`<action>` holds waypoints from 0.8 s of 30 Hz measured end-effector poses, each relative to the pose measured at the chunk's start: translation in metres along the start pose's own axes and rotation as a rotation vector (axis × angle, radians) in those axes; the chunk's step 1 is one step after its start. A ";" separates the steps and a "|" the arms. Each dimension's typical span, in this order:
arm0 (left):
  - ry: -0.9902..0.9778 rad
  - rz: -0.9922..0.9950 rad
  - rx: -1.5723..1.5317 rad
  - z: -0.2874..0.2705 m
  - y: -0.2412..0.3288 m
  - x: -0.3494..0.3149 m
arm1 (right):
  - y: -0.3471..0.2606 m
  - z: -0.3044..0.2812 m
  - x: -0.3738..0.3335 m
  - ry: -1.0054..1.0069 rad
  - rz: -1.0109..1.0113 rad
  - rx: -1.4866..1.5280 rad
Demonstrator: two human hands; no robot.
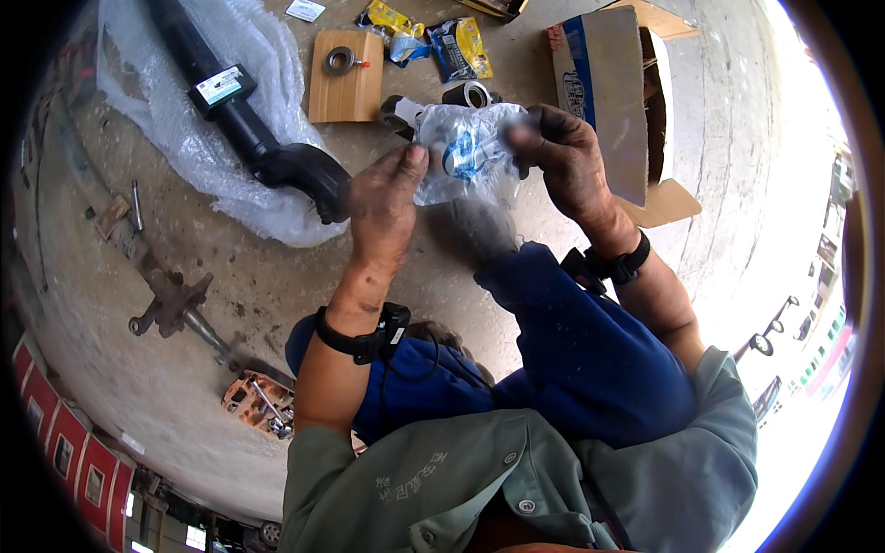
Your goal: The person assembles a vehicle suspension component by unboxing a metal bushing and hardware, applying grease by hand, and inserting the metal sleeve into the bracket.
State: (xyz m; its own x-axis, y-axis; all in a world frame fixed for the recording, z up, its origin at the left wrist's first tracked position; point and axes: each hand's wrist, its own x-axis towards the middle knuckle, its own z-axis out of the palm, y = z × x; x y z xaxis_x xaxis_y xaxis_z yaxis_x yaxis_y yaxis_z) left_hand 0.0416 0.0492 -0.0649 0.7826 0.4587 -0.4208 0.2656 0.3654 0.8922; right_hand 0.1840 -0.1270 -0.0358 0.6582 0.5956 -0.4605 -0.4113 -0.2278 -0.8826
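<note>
Concrete floor [277, 276] everywhere, dusty and stained. Up top left, big sheet of bubble wrap [184, 120] spread out with a long black shock absorber [240, 111] lying across it, lower end poking off the wrap near the left hand. Over on the right, an open cardboard box [608, 101] tipped on its side, flaps hanging out. Rusty steering knuckle [175, 309] down on the left, well apart from everything else, with a small orange tool tray [258, 401] just below it. Flat brown card [346, 88] up top with a round bearing [339, 61] sitting on it, couple of yellow and blue parts packets [433, 37] beside that.

Centre stage: clear plastic bag [466, 152] with blue print, held up above the floor in front of the knees. Both hands greasy and closed on it, left hand [383, 203] pinching the left edge with the thumb up, right hand [567, 161] gripping the top right corner. Can't tell what's inside the bag.
</note>
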 end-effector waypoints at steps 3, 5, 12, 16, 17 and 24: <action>-0.010 0.103 0.101 0.001 0.006 -0.002 | 0.002 -0.001 0.000 -0.002 -0.020 0.024; -0.048 0.225 0.289 -0.005 0.008 -0.002 | 0.005 0.000 0.001 -0.005 -0.045 0.044; -0.040 0.180 0.224 -0.003 0.017 -0.009 | 0.007 0.004 0.004 -0.014 0.049 0.196; 0.003 0.180 0.162 -0.004 0.012 -0.006 | -0.003 0.005 0.006 -0.126 0.151 0.368; 0.010 0.195 0.156 -0.005 0.010 -0.004 | -0.007 0.007 0.006 -0.140 0.114 0.324; -0.064 -0.017 -0.086 0.001 0.016 -0.005 | -0.008 0.022 0.007 -0.227 -0.031 0.183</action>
State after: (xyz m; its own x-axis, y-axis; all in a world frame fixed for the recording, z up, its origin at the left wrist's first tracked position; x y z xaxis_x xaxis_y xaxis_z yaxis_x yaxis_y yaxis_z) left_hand 0.0426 0.0522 -0.0483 0.8137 0.3999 -0.4219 0.2319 0.4421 0.8664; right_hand 0.1780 -0.1045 -0.0303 0.5230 0.7619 -0.3820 -0.5137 -0.0759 -0.8546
